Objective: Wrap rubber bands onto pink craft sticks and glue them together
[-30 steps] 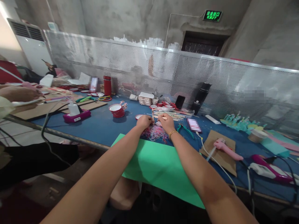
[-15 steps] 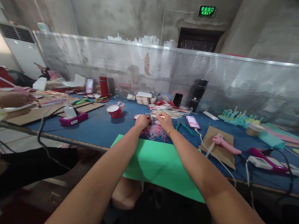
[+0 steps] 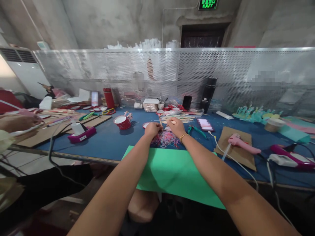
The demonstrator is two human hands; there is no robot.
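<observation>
Just above a heap of pink, blue and white threads, both hands work close together at the middle of the blue table. My left hand is closed in a pinch; what lies between its fingertips is too small to name. My right hand, with a gold bracelet at the wrist, is closed around a pale wooden stick whose end shows between the fingers. A green sheet spreads from the table edge down under my forearms. Teal pliers lie to the right of my right hand.
A stack of red-rimmed discs stands to the left. On the right, a pink glue gun rests on cardboard, near a purple power strip. Another person's hand is at far left. A perforated metal screen borders the back.
The camera view has tilted and shifted slightly. Both hands stay over the threads in nearly the same pose, the right one still gripping the wooden stick.
</observation>
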